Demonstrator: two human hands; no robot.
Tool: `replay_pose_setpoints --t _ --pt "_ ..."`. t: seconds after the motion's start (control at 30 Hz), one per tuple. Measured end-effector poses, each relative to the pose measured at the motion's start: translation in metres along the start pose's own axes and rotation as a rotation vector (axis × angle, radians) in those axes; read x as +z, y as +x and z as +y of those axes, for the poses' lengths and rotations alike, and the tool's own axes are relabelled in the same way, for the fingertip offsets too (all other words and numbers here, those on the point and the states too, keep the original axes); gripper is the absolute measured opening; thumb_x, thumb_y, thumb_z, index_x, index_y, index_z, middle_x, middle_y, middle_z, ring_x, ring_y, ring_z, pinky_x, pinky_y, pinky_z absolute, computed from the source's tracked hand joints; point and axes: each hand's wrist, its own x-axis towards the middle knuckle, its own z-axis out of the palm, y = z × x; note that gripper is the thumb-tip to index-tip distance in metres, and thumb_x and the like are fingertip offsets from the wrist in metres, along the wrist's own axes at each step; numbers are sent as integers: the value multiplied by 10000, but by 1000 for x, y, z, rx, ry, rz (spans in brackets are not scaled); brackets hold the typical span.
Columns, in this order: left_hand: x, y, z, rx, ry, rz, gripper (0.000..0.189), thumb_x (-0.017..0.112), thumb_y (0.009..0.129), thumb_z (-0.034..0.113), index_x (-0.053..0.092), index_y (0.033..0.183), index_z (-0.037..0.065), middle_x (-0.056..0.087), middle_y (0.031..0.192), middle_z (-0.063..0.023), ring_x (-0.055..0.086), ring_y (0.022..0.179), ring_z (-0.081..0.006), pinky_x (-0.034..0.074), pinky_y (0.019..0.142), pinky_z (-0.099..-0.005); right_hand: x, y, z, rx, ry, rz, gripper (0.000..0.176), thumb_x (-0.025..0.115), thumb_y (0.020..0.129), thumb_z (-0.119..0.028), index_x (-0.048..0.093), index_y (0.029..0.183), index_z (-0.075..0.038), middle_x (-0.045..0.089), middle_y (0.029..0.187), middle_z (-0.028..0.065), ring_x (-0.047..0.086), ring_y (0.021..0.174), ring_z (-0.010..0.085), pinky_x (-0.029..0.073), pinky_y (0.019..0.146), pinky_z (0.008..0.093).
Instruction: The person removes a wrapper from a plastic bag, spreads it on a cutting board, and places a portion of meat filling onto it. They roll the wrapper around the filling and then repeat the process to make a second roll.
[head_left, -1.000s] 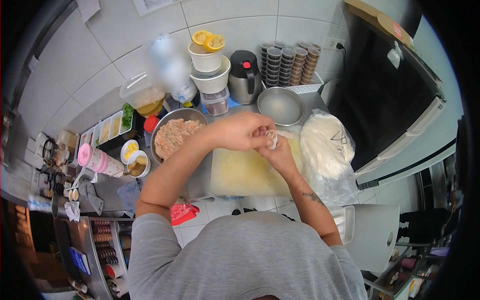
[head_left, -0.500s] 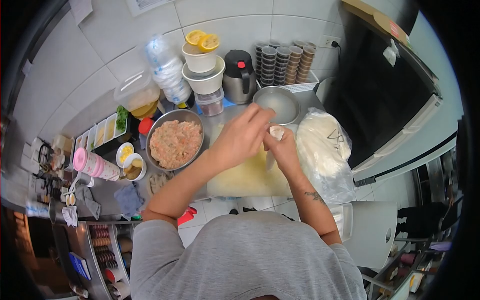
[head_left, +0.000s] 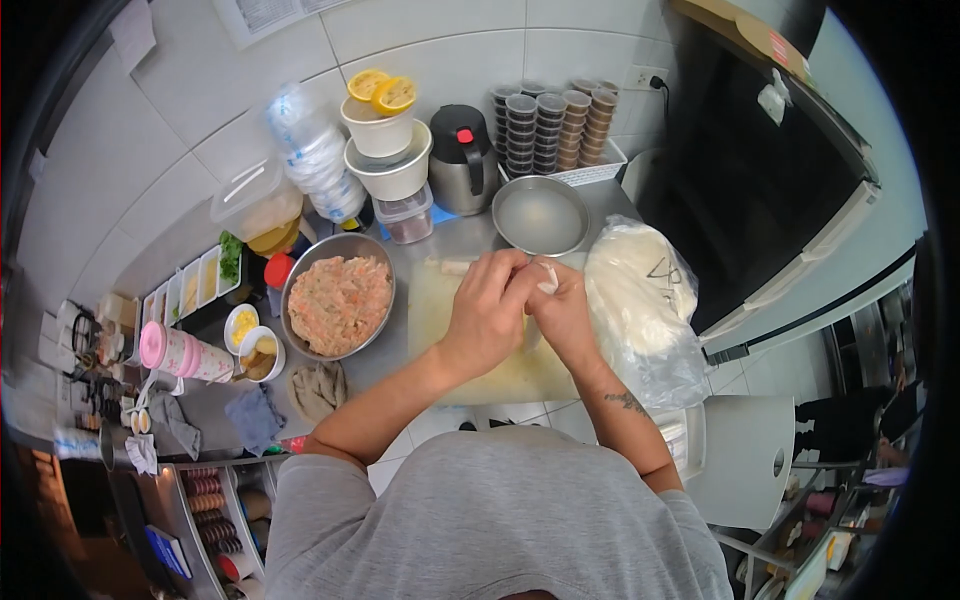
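Note:
Over the pale cutting board (head_left: 480, 380), my right hand (head_left: 564, 318) is closed on a small white dough wrapper (head_left: 547, 279), its folded edge showing above the thumb. My left hand (head_left: 487, 308) meets it from the other side, fingers bent and pinching at the wrapper; what lies inside is hidden. A thin, pale blade-like piece (head_left: 531, 335) shows below my right fingers. A short white roll (head_left: 455, 267) lies at the board's far edge. Left of the board stands a metal bowl of pinkish minced filling (head_left: 340, 305). Behind my hands is a shallow round metal pan (head_left: 541, 215).
A plastic bag of white wrappers (head_left: 640, 300) lies right of the board. A steel jug (head_left: 464, 165), stacked white tubs (head_left: 388, 170) with lemon halves, and stacked sauce cups (head_left: 550, 130) line the wall. Cloths (head_left: 318, 388) and small bowls (head_left: 262, 352) are at left.
My left hand has come down from near the metal pan to the wrapper in my right hand. The view has shifted slightly, and the white roll on the board now shows.

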Motion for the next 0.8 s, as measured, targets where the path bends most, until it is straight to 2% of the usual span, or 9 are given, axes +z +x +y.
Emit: replay_pose_setpoints --t 0.1,0.2,0.3,0.4,0.47,0.57,0.67,0.77,0.8 --pt "4 7 -3 -36 -55 -103 328 596 684 -52 641 989 62 518 949 -130 541 853 -308 452 730 -405 -1 -3 -3 -3 -21 64 80 620 835 -53 608 761 -27 539 661 -44 471 616 28 369 529 218" --pt "0 25 -11 -22 -220 -288 348 567 687 -76 644 998 62 507 935 -134 540 857 -318 458 744 -400 -8 -5 -10 47 -16 105 119 644 847 -82 607 745 -32 545 656 -41 471 609 28 367 531 219" --pt "-1 60 -21 -341 -634 -448 445 428 707 -155 650 1032 53 521 993 -141 547 938 -322 472 817 -403 -22 0 -19 130 -82 94 177 682 859 -132 605 727 -42 560 642 -34 477 594 33 366 526 219" --pt "54 63 -80 -195 -177 -370 435 467 754 -111 676 1080 87 539 1054 -126 553 1023 -298 455 870 -391 -23 6 -15 108 -61 75 235 709 857 -176 590 698 -51 569 611 -9 498 574 50 383 529 220" --pt "92 55 -109 -205 250 -608 362 526 779 -32 703 1061 109 552 1095 -127 538 1108 -291 435 900 -385 -19 7 -16 114 -54 86 257 715 854 -188 581 678 -57 562 585 0 503 554 59 389 528 221" --pt "119 50 -133 -155 551 -1056 391 562 777 14 688 1134 112 532 1267 -160 467 1214 -300 355 997 -498 -16 10 -25 180 -49 137 276 714 848 -187 569 646 -67 543 556 -2 490 520 66 380 520 224" --pt "126 47 -138 -239 506 -1000 322 554 772 2 715 1033 102 566 1194 -151 490 1190 -298 384 976 -469 -18 16 -19 189 21 181 300 711 840 -183 550 612 -73 535 546 2 482 499 75 374 511 227" --pt "126 45 -156 -421 85 -505 255 536 779 -17 704 950 70 568 1085 -137 552 1066 -265 434 915 -359 -21 22 -15 187 25 210 306 697 840 -172 542 595 -74 527 537 4 481 492 81 372 500 231" --pt "121 47 -156 -462 -66 -442 269 523 773 -33 699 950 68 565 1064 -133 557 1040 -258 438 905 -353 -22 25 -13 188 26 219 305 691 842 -168 541 594 -73 526 535 5 480 489 81 371 495 232"
